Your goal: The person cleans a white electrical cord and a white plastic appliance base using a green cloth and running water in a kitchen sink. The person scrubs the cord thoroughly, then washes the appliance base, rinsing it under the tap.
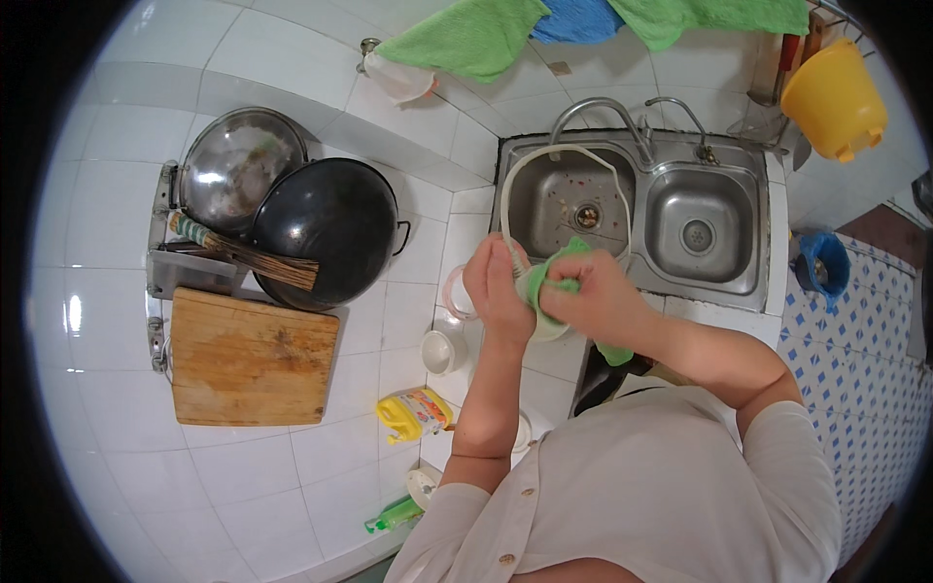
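My left hand (499, 288) grips a white corded appliance near the ribbed sleeve where its cord starts. Fingers and cloth hide most of the appliance (548, 332), so its exact kind cannot be told. Its off-white cord (504, 197) arches over the left bowl of the steel sink and comes back down beside my right hand (601, 299). That hand, slightly blurred, holds a green cloth (538, 280) wrapped against the appliance. One end of the cloth hangs below my right wrist. Both hands are in front of the sink's near edge.
The double-bowl steel sink (640, 218) has food scraps around its left drain. A white cup (441, 353), a yellow detergent jug (414, 415) and a green bottle (395, 516) stand to the left. A black wok (328, 218) and a wooden cutting board (251, 364) hang on the wall.
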`<state>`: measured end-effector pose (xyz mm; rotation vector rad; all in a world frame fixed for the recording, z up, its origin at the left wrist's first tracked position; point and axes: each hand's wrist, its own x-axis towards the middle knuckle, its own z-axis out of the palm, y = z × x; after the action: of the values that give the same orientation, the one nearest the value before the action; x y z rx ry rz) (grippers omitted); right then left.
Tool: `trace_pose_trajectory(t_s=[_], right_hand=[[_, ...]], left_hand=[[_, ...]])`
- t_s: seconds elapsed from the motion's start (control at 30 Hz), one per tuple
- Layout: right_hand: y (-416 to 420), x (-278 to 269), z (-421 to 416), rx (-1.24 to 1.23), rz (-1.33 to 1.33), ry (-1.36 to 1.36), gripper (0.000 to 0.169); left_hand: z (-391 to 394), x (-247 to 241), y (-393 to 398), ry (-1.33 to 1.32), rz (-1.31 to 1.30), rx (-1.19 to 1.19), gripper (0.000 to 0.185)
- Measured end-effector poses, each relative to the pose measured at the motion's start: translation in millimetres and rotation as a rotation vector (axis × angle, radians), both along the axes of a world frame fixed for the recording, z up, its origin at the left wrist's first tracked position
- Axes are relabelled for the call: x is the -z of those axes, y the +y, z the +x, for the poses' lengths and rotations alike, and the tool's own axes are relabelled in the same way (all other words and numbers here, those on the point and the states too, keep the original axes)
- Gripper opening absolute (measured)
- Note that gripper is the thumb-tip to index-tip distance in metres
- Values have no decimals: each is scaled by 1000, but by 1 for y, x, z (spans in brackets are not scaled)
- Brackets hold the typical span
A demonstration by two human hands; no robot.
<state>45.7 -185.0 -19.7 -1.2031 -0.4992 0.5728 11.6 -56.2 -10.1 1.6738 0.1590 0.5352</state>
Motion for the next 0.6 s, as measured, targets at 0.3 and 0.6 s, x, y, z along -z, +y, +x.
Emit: trace_pose_trajectory(t_s=[0.3, 0.6], right_hand=[[-3, -6, 7, -34, -15, 82, 16], [-5, -1, 14, -34, -25, -110, 16]], left_hand=[[5, -4, -10, 36, -4, -123, 26], [4, -8, -10, 169, -72, 95, 22]])
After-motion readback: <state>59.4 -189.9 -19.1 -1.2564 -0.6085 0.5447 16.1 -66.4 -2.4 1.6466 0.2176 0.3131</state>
